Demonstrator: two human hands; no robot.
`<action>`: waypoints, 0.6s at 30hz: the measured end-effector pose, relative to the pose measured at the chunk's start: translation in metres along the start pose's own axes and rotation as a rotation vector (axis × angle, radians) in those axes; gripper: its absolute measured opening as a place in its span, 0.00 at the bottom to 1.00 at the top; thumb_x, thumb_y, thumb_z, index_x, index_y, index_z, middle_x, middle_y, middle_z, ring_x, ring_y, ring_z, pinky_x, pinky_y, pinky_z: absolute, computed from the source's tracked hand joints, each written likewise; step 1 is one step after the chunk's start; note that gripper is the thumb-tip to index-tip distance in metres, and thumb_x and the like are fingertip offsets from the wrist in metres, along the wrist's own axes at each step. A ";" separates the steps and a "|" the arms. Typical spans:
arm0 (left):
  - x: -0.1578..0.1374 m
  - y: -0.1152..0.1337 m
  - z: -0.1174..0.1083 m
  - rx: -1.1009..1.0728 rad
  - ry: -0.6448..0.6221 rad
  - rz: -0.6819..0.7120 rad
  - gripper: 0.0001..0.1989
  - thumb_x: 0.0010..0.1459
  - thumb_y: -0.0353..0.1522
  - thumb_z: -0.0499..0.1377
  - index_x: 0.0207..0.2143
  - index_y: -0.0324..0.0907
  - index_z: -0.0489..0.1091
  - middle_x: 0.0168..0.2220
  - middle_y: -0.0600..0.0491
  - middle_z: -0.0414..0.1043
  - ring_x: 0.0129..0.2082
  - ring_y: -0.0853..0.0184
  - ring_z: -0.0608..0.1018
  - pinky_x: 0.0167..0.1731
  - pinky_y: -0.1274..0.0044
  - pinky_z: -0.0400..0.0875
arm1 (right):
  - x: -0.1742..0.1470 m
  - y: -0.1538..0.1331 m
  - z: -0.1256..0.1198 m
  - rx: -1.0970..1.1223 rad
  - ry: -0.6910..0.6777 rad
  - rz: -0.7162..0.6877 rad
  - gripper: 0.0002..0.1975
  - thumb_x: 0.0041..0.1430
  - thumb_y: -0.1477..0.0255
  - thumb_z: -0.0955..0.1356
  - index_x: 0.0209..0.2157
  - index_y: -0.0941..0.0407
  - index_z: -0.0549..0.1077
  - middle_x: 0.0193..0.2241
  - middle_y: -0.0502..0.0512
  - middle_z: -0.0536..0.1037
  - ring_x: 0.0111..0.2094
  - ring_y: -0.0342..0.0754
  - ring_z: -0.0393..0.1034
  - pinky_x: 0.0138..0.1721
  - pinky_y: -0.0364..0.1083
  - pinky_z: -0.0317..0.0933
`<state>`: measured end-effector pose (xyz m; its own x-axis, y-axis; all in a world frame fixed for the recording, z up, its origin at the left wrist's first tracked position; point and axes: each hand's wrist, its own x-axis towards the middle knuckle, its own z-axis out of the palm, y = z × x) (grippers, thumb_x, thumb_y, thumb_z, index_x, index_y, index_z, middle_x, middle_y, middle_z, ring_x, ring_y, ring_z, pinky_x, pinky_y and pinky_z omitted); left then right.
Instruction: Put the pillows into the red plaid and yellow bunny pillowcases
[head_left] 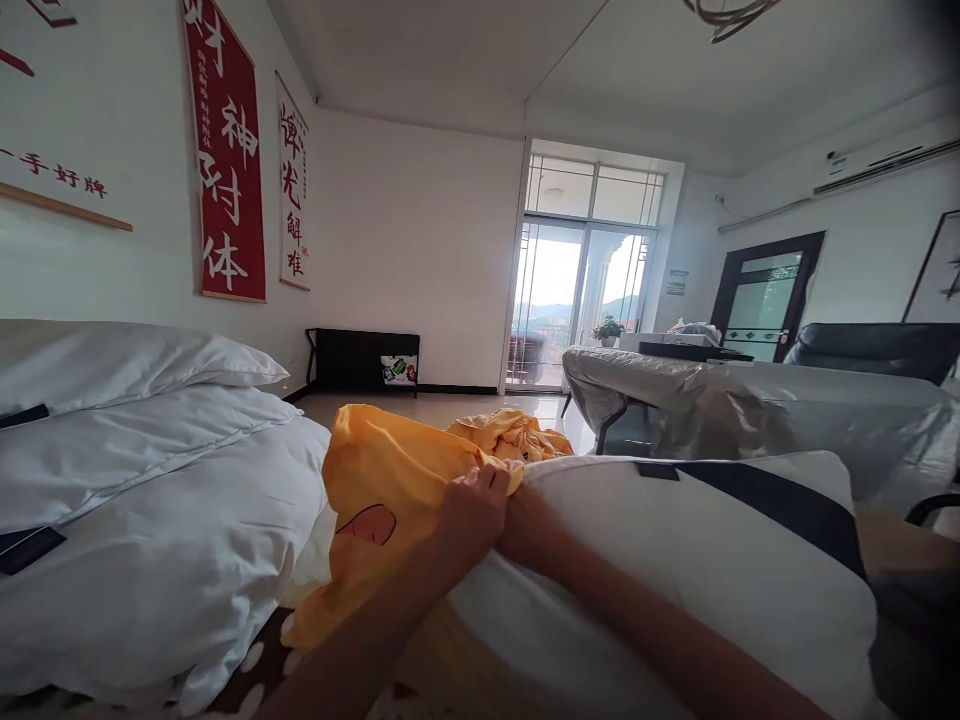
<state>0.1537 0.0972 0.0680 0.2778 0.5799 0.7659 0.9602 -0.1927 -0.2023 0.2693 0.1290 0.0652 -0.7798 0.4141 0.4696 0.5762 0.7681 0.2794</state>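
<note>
My left hand (480, 497) is closed on the edge of a yellow pillowcase (405, 465), pinching its cloth between bent fingers. The case spreads out to the left, with an orange, dark-outlined print on it. My right hand (519, 525) is right beside the left one, at the near-left end of a white pillow (697, 520) with a dark blue band. Its fingers are hidden behind the left hand and the yellow cloth, so I cannot see what they hold. Just beyond the hands lies a crumpled heap of yellow-orange printed fabric (517, 435).
Several white pillows (165, 480) are stacked at the left. A brown, white-spotted cover (259, 655) shows beneath. Farther back on the right is a table draped in plastic (750, 400) with boxes on it. A black folded panel (349, 358) leans on the far wall near a glass door (577, 290).
</note>
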 end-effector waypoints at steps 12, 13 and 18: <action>-0.030 0.009 0.004 -0.053 0.387 0.178 0.13 0.54 0.23 0.52 0.42 0.39 0.67 0.25 0.51 0.68 0.25 0.64 0.70 0.24 0.72 0.62 | 0.067 0.002 -0.101 0.222 0.007 0.208 0.21 0.63 0.62 0.62 0.53 0.57 0.69 0.47 0.58 0.76 0.48 0.53 0.70 0.47 0.50 0.61; -0.031 0.011 0.000 -0.066 0.410 0.188 0.13 0.55 0.23 0.51 0.42 0.38 0.67 0.26 0.50 0.68 0.25 0.64 0.70 0.25 0.72 0.62 | 0.080 -0.007 -0.095 0.203 -0.055 0.141 0.23 0.63 0.61 0.62 0.54 0.58 0.67 0.48 0.60 0.75 0.49 0.54 0.69 0.47 0.49 0.61; -0.055 -0.013 -0.050 -0.249 0.239 0.300 0.07 0.58 0.29 0.52 0.36 0.39 0.69 0.27 0.50 0.69 0.28 0.64 0.71 0.29 0.71 0.67 | 0.106 -0.030 -0.064 0.140 -0.175 0.053 0.16 0.67 0.69 0.56 0.37 0.57 0.73 0.35 0.58 0.78 0.36 0.49 0.72 0.34 0.44 0.58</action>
<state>0.1241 0.0284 0.0590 0.4998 0.2760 0.8210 0.7934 -0.5261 -0.3062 0.1851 0.1186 0.1603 -0.7872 0.5243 0.3247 0.5870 0.7984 0.1339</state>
